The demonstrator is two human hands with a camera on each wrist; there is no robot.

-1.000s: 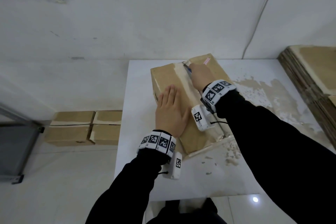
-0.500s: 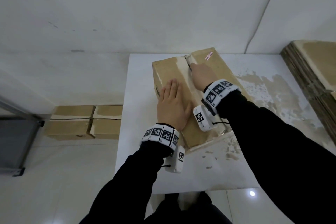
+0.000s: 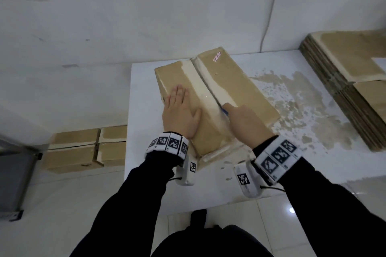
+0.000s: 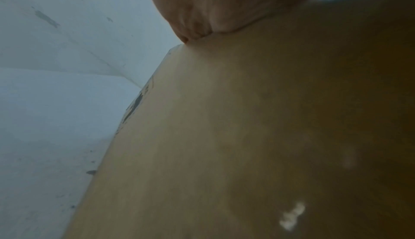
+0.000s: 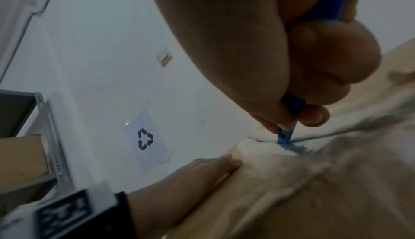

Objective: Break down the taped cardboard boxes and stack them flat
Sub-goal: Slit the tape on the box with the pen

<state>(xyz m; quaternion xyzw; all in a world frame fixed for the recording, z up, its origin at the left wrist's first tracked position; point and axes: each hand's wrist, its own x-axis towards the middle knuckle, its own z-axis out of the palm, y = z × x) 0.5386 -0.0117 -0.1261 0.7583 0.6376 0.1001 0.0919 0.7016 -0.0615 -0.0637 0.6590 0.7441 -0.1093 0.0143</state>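
Since earlier, the right hand (image 3: 246, 120), gripping a blue plastic cutter (image 5: 286, 137), slid toward frame bottom along the brown taped cardboard box (image 3: 240, 81); the left hand (image 3: 179, 115) presses flat. Seam nearly slit; flattening remains.

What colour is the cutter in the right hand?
Blue. The cutter shows best in the right wrist view, gripped by the right hand.

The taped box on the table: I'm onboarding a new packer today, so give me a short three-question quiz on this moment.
1. True or false: the left hand lies flat on the box.
2. The right hand grips: A) blue cutter B) scissors C) marker?
3. Where are the flattened boxes stacked?

Key: 1 true; 2 A; 3 on the table's right side.
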